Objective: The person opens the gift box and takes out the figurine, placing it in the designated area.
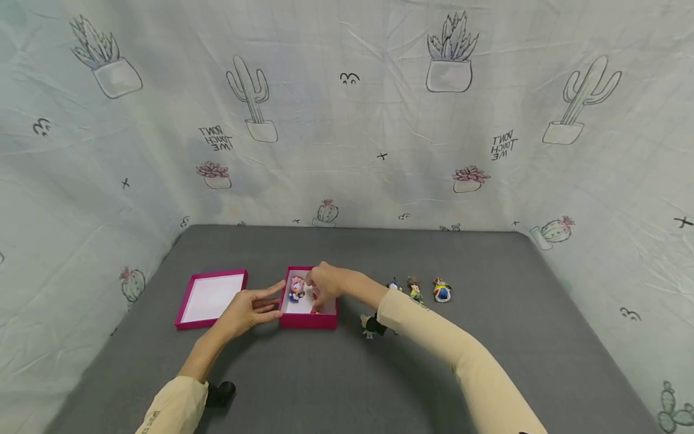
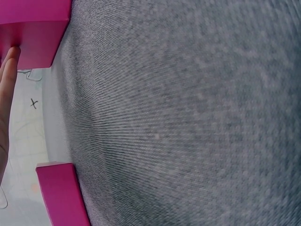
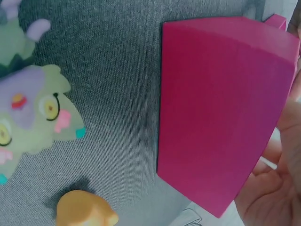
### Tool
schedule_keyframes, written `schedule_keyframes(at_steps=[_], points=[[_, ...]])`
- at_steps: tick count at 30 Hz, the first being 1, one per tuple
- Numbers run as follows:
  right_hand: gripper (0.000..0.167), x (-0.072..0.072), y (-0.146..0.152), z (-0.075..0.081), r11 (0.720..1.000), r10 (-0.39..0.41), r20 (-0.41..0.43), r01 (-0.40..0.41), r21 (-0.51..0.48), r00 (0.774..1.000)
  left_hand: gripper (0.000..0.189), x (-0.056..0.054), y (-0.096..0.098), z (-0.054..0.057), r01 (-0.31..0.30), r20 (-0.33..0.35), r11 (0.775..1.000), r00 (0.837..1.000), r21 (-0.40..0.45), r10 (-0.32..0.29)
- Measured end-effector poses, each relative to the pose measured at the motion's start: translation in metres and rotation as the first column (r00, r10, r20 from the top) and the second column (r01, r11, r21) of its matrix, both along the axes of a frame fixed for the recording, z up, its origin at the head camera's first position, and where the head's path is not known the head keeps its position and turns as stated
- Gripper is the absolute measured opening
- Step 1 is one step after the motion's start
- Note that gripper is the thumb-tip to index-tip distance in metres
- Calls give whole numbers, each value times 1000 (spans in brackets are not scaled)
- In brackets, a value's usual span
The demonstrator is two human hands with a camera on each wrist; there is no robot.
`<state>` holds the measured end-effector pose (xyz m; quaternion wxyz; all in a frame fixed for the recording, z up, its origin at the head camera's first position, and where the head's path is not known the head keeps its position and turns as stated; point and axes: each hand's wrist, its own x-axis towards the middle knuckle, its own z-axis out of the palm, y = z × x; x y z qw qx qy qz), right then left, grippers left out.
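A magenta box (image 1: 308, 321) with a white inside stands uncovered on the grey cloth. Inside it, on the left, lies a small pink-and-blue figurine (image 1: 296, 287). My right hand (image 1: 328, 282) reaches in over the right wall, its curled fingers and thumb around a small, mostly hidden reddish figurine (image 1: 315, 295). With extended fingers, my left hand (image 1: 246, 312) touches the box's left side; its fingertips also press the magenta wall (image 2: 40, 44) in the left wrist view. The right wrist view shows part of the right hand (image 3: 268, 195) behind the box wall (image 3: 221, 108).
The magenta lid (image 1: 211, 299) lies white side up left of the box. Several figurines sit to the right, including one in yellow, white and blue (image 1: 441, 290). Nearer the box lies a pale figurine with a lilac face (image 3: 35, 106). Behind hangs a printed curtain (image 1: 347, 132).
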<state>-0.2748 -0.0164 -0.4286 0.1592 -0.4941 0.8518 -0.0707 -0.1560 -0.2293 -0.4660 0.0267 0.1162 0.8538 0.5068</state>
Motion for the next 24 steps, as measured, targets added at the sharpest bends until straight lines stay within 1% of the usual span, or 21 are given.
schedule_keyframes(at_steps=[2, 6, 9, 10, 12, 16, 19, 24], points=[[38, 3, 1, 0, 1000, -18, -2, 18, -26, 1000, 65, 0, 0, -2, -1, -11, 1000, 1000, -5, 1], [28, 5, 3, 0, 998, 14, 32, -13, -55, 999, 64, -1, 0, -2, 9, -42, 1000, 999, -18, -10], [23, 6, 4, 2, 999, 46, 51, -45, -14, 998, 64, -1, 0, -1, 14, -48, 1000, 999, -15, -14], [22, 7, 4, 2, 999, 54, 46, -54, 1, 998, 64, -2, 0, 0, 15, -47, 1000, 999, -16, -15], [26, 8, 3, 2, 997, 72, 26, -72, 21, 997, 64, -2, 0, 0, 12, -43, 1000, 999, -18, -13], [32, 11, 1, -1, 996, 80, -39, -79, 38, 996, 65, -2, -1, 0, 6, -30, 1000, 1000, -17, -6], [31, 13, -1, -4, 998, 57, -55, -56, 29, 997, 65, -1, 0, -1, 5, -21, 1000, 1000, -6, -5], [32, 16, -2, -8, 1000, 12, -54, -13, -15, 998, 65, 0, 0, -2, 6, -6, 1000, 1000, 8, -5]])
